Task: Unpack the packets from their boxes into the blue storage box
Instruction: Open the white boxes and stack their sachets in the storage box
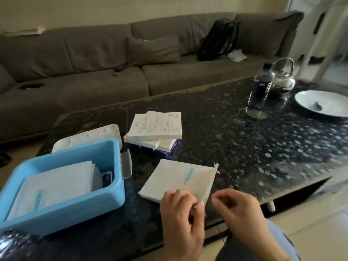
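Dark speckled table point(226, 129) carries all items. Blue storage box point(105, 196) sits at eight o'clock, white packets point(56, 187) lying flat inside. Stack of white boxes point(156, 129) stands at twelve o'clock of the near white box point(178, 178). Left hand point(180, 213) pinches that box's near edge. Right hand point(239, 210) hovers beside it, fingers curled, apparently grasping nothing.
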Motion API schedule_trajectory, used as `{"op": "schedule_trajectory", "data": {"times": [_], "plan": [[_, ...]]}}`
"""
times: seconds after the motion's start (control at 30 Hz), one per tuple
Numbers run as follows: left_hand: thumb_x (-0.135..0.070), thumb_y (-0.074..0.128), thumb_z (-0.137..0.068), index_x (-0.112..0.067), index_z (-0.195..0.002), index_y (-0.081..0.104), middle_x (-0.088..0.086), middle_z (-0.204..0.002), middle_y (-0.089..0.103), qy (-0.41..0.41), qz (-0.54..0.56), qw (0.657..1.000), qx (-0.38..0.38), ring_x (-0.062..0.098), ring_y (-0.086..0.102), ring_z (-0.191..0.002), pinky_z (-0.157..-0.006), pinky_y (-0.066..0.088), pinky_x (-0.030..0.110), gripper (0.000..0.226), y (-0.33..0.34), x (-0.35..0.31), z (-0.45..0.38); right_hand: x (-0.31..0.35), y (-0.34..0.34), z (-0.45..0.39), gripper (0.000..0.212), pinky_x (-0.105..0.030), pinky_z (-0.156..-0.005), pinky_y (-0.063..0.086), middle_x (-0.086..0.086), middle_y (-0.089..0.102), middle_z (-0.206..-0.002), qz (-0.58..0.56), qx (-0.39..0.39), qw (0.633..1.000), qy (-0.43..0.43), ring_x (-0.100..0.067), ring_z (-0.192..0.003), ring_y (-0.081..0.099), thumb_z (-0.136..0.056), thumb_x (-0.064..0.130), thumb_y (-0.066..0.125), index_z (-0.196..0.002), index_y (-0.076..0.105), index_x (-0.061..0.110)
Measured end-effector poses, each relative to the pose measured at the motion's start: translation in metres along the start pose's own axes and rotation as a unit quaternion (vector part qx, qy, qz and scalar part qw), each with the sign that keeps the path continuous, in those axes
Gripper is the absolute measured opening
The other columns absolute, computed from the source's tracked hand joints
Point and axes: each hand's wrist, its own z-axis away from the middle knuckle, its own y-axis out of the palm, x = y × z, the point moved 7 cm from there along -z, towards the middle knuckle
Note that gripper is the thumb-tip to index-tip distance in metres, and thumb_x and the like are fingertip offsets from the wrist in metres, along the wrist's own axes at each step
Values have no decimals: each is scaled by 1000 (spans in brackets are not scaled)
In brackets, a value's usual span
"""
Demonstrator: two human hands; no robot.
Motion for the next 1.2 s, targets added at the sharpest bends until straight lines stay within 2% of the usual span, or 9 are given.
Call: {"op": "schedule_trajectory", "data": {"times": [0.13,0.23,0.3,0.43,0.67,0.87,1.03,1.13,1.2], "plan": [[-37,50,-96,-22,-79,50,-17,-91,53,-16,38,999,-25,11,49,-94,-75,53,31,23,-11,-5,0,18,23,-2,13,-25,-56,52,7,72,-64,-119,33,992,20,-5,-57,65,-81,15,74,-71,77,23],[-36,51,-96,-27,-83,47,-20,-94,51,-10,35,999,-22,9,47,-96,-77,51,26,16,-13,-3,-1,14,31,-7,10,-40,-60,58,4,71,-61,-105,27,992,67,-20,-58,66,-77,33,76,-69,76,26],[-31,52,-94,-27,-82,47,-20,-93,51,6,37,999,-24,7,47,-95,-75,51,28,14,-14,-5,1,11,33,-9,16,-37,-58,58,12,70,-60,-62,26,993,98,-11,-57,64,-75,42,74,-66,74,28],[-30,52,-94,-26,-81,47,-19,-91,53,16,42,999,-25,8,48,-93,-72,52,34,14,-12,-6,3,11,34,-7,24,-19,-47,42,15,66,-59,50,20,988,144,-2,-58,62,-78,46,68,-64,68,27],[-36,49,-97,-25,-83,47,-16,-92,54,21,10,1000,-10,13,49,-92,-73,53,34,18,-8,-2,10,10,42,-10,17,-20,-52,47,15,67,-68,110,41,979,169,-4,-64,63,-78,46,63,-78,67,29],[-33,51,-95,-27,-84,47,-20,-94,53,3,22,999,-23,8,47,-97,-74,53,30,13,-13,-1,4,11,41,-7,16,-27,-51,51,14,67,-58,-15,25,989,143,-6,-56,63,-72,37,72,-65,68,24],[-36,51,-96,-25,-81,50,-21,-94,53,2,38,999,-20,11,49,-96,-74,52,27,18,-17,-2,0,0,29,6,19,-39,-53,45,-10,64,-58,-159,-10,979,126,-22,-53,53,-82,21,70,-66,65,11],[-43,48,-98,-27,-84,49,-22,-97,53,-7,38,999,-6,13,49,-98,-76,53,23,21,-14,1,0,-17,17,19,20,-42,-58,50,-20,67,-73,-340,-26,921,190,-30,-64,62,-91,6,56,-78,70,9],[-47,46,-98,-29,-85,48,-24,-98,52,-10,30,999,5,14,49,-99,-77,54,21,22,-10,3,0,-22,17,27,28,-58,-83,53,-21,73,-97,-471,-3,851,231,-41,-89,69,-92,3,45,-97,72,6]]}}
